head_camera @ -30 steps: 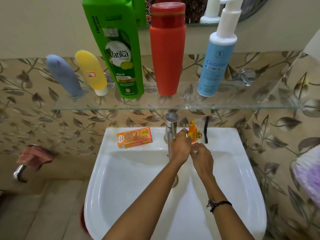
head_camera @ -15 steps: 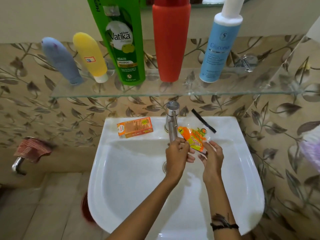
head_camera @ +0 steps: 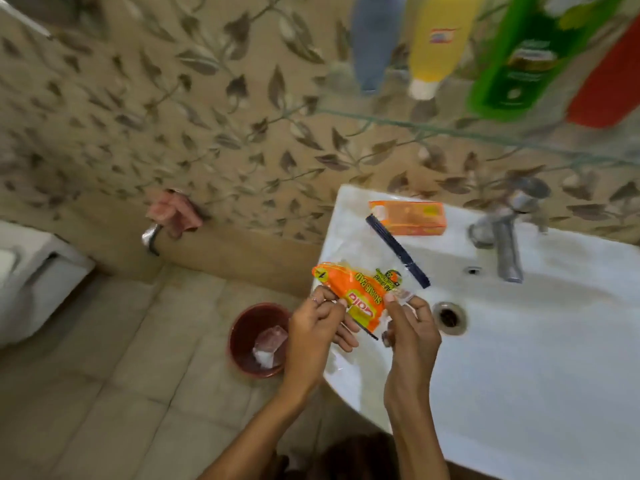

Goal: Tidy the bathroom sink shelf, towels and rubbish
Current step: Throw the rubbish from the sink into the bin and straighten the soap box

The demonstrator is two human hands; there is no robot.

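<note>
An orange and clear plastic scrub-pad wrapper [head_camera: 360, 296] with a dark blue top strip hangs over the left rim of the white sink [head_camera: 540, 358]. My left hand [head_camera: 317, 329] pinches its left edge and my right hand [head_camera: 410, 329] pinches its right edge. A dark red bin [head_camera: 242, 336] stands on the floor just left of my hands, with a pale scrap inside. An orange soap box [head_camera: 410, 218] lies on the sink's back ledge. On the glass shelf [head_camera: 450, 128] stand a blue-grey bottle [head_camera: 375, 36], a yellow one [head_camera: 438, 39], a green one [head_camera: 530, 53] and a red one [head_camera: 609, 84].
A steel tap [head_camera: 507, 233] rises from the sink's back ledge and the drain [head_camera: 449, 315] lies close to my right hand. A pink checked cloth [head_camera: 173, 213] hangs on a wall tap at left. A white toilet [head_camera: 31, 271] sits at the far left on the tiled floor.
My view has swung left and down, bringing the floor bin and toilet into sight. Both hands have carried the wrapper from beside the tap to the sink's left rim, near the bin.
</note>
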